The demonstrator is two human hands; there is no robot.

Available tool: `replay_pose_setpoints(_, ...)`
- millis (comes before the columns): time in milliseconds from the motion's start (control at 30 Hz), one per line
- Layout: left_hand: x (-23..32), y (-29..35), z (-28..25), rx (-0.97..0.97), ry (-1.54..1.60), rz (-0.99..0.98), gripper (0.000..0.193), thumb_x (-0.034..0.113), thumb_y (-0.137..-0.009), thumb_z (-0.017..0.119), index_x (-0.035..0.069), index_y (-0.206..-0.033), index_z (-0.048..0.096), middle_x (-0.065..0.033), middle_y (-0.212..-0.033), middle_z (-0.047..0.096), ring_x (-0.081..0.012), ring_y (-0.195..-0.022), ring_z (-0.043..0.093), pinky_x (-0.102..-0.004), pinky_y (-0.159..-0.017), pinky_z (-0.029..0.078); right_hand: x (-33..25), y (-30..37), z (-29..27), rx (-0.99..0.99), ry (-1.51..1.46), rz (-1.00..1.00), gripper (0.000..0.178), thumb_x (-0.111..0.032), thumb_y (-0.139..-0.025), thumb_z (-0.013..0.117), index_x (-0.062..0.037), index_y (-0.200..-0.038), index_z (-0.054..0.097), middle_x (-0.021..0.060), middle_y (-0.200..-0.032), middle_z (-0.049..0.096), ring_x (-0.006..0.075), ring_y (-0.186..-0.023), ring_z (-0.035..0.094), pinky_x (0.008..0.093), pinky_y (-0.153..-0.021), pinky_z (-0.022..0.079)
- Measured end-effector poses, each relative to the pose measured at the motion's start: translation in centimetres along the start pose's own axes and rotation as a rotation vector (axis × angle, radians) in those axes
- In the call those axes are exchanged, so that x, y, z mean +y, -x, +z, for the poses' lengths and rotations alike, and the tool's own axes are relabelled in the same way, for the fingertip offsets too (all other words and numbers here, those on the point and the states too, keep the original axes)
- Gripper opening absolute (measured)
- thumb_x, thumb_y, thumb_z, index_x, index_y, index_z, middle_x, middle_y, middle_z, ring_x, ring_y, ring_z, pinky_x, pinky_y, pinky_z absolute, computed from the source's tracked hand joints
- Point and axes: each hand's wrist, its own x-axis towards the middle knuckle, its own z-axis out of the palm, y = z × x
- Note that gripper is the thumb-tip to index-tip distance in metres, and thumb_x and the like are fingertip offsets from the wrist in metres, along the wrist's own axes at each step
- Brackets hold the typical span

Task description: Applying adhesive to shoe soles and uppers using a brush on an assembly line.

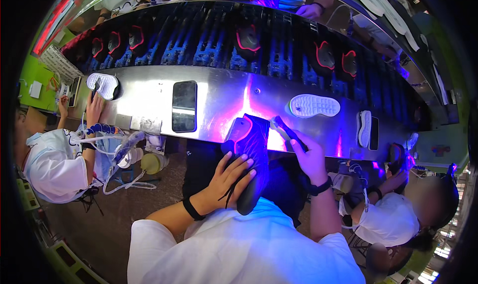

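A dark shoe upper (255, 154) with a glowing pink-red line round its heel sits over my lap, heel toward the steel bench. My left hand (231, 179) is closed round its side and holds it, with dark laces hanging by the fingers. In my right hand (309, 157) is a dark-handled brush (285, 128), gripped between thumb and fingers. Its head is just right of the shoe's heel; whether it touches the upper I cannot tell. On the bench ahead of my right hand lies a white shoe sole (314, 106), its hollow side up.
The steel bench (214, 80) carries a black phone (184, 106); farther right are another white sole (364, 128) and a second phone (373, 133). Behind runs a dark roller conveyor (209, 50) bearing several dark uppers. Co-workers sit at left (59, 159) and right (388, 214).
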Motion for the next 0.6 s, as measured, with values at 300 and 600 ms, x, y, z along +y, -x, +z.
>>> replay_pose_setpoints(300,0.1,-0.4,-0.4,-0.057,0.021,0.021,0.056,0.02,-0.082,0.075,0.003,-0.133,0.059,-0.0224,-0.142,0.055,-0.0405,-0.135,0.054,-0.0648,-0.117,0.029,-0.9,3.5,0.6,-0.102,-0.206,0.229,0.032,-0.015,-0.095,0.073,0.0005,-0.124,0.07,0.0105,-0.103,0.076,0.0168,-0.094,0.07,0.0327,-0.088,0.054)
replay_pose_setpoints(600,0.3,-1.0,-0.4,-0.063,0.039,0.029,0.049,0.017,-0.088,0.063,0.002,-0.135,0.061,-0.0224,-0.143,0.056,-0.0385,-0.137,0.053,-0.062,-0.118,0.029,-1.3,4.3,-0.1,-0.09,-0.124,0.04,0.035,-0.013,-0.094,0.075,0.0017,-0.125,0.07,0.0023,-0.097,0.073,0.008,-0.084,0.063,0.0255,-0.076,0.051)
